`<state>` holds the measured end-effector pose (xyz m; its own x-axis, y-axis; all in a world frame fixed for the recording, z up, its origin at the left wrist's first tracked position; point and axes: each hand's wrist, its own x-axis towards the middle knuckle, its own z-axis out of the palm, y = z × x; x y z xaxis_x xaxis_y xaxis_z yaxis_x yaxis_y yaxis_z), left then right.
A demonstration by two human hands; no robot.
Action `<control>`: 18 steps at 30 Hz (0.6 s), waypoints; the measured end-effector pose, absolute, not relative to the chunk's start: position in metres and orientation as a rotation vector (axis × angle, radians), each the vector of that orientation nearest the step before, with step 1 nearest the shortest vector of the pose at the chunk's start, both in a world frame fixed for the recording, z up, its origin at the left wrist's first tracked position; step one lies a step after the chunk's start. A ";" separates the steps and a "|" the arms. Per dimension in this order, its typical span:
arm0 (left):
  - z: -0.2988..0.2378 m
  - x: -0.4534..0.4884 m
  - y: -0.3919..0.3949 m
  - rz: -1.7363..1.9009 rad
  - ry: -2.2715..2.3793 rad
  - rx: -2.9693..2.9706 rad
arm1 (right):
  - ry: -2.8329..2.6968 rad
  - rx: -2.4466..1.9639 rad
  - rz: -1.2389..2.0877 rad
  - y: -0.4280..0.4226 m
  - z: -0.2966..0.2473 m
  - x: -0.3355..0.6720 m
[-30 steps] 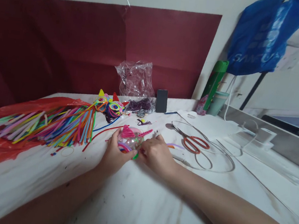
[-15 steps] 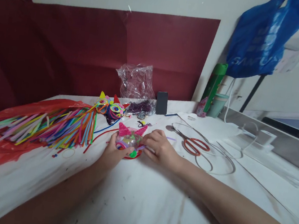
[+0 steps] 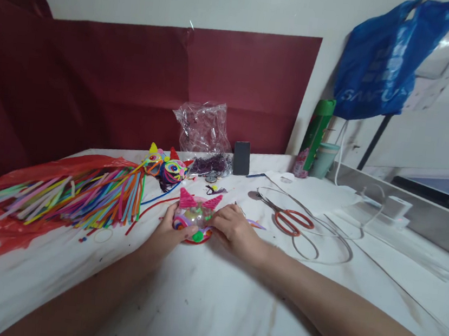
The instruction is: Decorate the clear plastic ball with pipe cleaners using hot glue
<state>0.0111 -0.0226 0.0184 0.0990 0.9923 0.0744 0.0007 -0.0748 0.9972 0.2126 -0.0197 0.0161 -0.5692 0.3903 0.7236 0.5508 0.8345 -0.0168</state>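
A pale marbled table (image 3: 191, 305) stands against a wall partly covered with dark red paper (image 3: 117, 73). Near its middle, between the two hands, is a clear ball (image 3: 201, 217) with pink ears (image 3: 212, 203). The left hand (image 3: 169, 234) holds its left side, thumb across the front; the right hand (image 3: 237, 227) has its fingers bunched narrowly at the right side, but whether they pinch a loose piece I cannot tell. A hard press there could, I judge, twist the smooth ball out of the left hand or bend an ear. The scissors (image 3: 294, 220) lie among a cord (image 3: 339, 261), so a tug on it might drag them. The hanging blue bag (image 3: 385, 62) seems to read "SANFU"; the green can's (image 3: 317, 130) label is too small to read
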 end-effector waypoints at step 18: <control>0.021 0.017 -0.022 1.204 1.206 1.372 | -2.252 -0.797 -0.270 -0.031 0.020 0.204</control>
<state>0.0166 -0.0216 0.0206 0.0421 0.9946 0.0949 0.0967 -0.0986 0.9904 0.2035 -0.0315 0.0199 -0.5486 0.4649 0.6950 0.6158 0.7869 -0.0403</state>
